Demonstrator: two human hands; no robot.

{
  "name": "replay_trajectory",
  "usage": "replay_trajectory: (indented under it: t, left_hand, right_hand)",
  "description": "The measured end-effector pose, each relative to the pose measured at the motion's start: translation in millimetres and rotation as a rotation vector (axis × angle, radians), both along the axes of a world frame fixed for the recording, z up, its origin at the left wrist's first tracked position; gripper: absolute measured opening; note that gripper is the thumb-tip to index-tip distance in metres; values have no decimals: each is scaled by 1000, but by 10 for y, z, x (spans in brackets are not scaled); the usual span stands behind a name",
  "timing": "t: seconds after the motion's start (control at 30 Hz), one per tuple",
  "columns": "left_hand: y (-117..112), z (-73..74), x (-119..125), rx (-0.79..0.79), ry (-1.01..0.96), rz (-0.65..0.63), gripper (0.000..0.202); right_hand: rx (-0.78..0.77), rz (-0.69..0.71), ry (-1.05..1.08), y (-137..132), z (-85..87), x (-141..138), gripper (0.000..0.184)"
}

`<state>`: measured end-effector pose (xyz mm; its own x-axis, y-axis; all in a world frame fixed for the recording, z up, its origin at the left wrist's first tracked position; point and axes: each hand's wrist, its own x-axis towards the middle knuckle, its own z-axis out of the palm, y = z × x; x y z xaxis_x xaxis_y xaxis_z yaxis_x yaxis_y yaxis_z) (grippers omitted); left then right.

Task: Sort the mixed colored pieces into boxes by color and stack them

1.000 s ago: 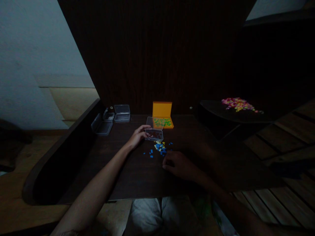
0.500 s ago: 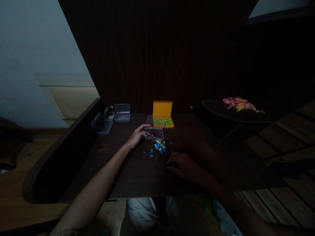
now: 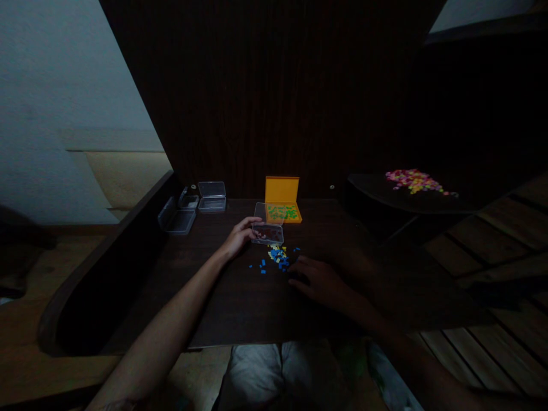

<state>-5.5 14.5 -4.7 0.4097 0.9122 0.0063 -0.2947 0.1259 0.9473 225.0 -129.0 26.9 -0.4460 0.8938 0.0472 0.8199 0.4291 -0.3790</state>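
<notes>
My left hand [image 3: 240,236] grips the left side of a clear plastic box [image 3: 274,242], fingers at its rim and thumb in front. The box's lid stands raised at the back, and a few small dark reddish bits show inside. In front of the box lies a pile of small blue and pale yellow pieces [image 3: 277,254], with a few blue ones scattered to its left. At the pile's right edge is my right hand [image 3: 317,278], in shadow. Its fingers are bent, with a gap between thumb and forefinger, and I see nothing held there.
Behind the clear box stands an open orange case [image 3: 282,189] with green pieces in it. Several open clear boxes [image 3: 213,204] sit at the back left, near the raised side panel [image 3: 107,260]. A heap of pink and yellow bits [image 3: 415,181] lies on the right shelf [image 3: 377,188].
My right hand has shifted slightly forward and left, closer to the blue pieces. My left hand and the clear box have stayed in place.
</notes>
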Motion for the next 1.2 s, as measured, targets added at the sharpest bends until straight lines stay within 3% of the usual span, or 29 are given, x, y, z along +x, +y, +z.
replay_trajectory:
  t: [0.47,0.83,1.2]
  left_hand:
    - [-13,19,-5,16,3,5,49]
    - [-2,5,-4,28,36,11,50]
    - [7,-12,-10,22,34,-4,51]
  right_hand:
    - [9,11,-48,17,36,-17,23]
    - [-62,83,9,20,84,-35,11]
    - [-47,164,-46,45,71,-59,20]
